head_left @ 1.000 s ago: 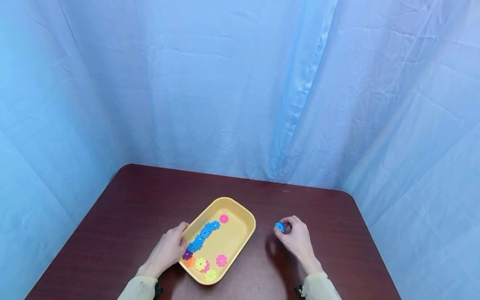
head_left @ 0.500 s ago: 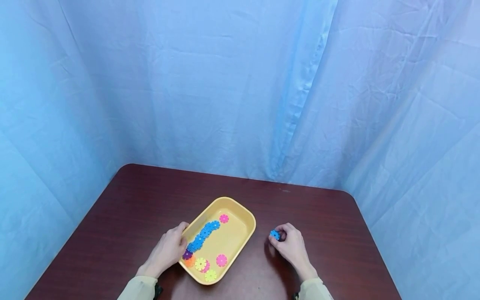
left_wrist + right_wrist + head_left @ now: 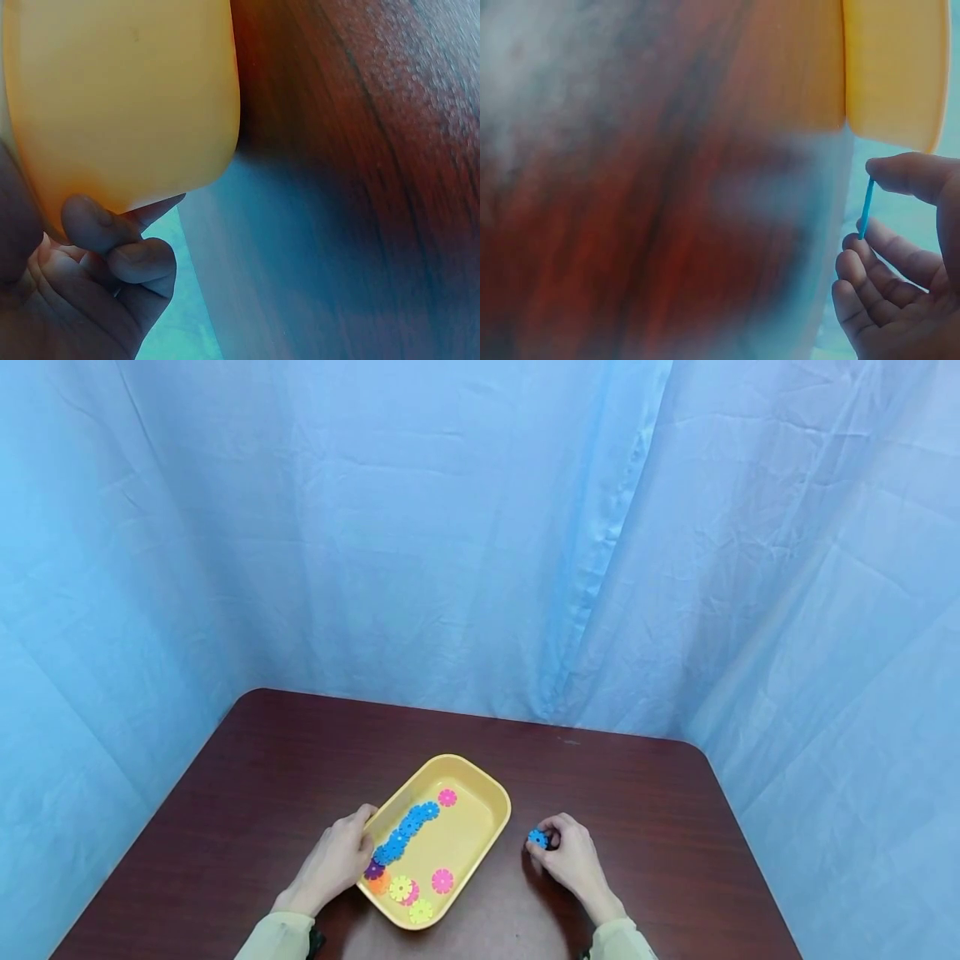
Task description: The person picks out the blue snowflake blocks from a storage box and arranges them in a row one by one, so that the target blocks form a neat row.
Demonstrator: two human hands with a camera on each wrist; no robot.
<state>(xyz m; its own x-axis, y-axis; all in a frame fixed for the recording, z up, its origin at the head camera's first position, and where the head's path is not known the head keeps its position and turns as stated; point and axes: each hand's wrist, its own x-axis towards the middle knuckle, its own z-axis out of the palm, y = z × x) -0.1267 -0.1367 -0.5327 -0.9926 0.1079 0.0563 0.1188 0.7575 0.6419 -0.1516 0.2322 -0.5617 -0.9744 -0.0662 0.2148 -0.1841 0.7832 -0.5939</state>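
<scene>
My left hand point(image 3: 339, 857) grips the left rim of a yellow tray point(image 3: 474, 857), its thumb over the edge and its curled fingers under the wall in the left wrist view. A row of overlapping blue notched discs point(image 3: 409, 827) lies along the tray's left side. My right hand point(image 3: 573, 858), a little right of the tray, pinches one blue notched disc point(image 3: 537, 839) between thumb and fingers. In the right wrist view that disc point(image 3: 866, 208) shows edge-on, held by its rim between the thumb and a fingertip, with the other fingers curled behind.
Inside the tray also lie pink discs point(image 3: 442, 882), yellow discs point(image 3: 421, 911), an orange disc point(image 3: 379, 883) and a purple disc point(image 3: 372, 869). The tray stands on a dark red-brown table point(image 3: 315, 743). Blue curtains point(image 3: 420, 543) surround the table's back and sides.
My right hand has moved left and nearer to me with the blue disc, towards the tray. The left hand and the tray have stayed in place.
</scene>
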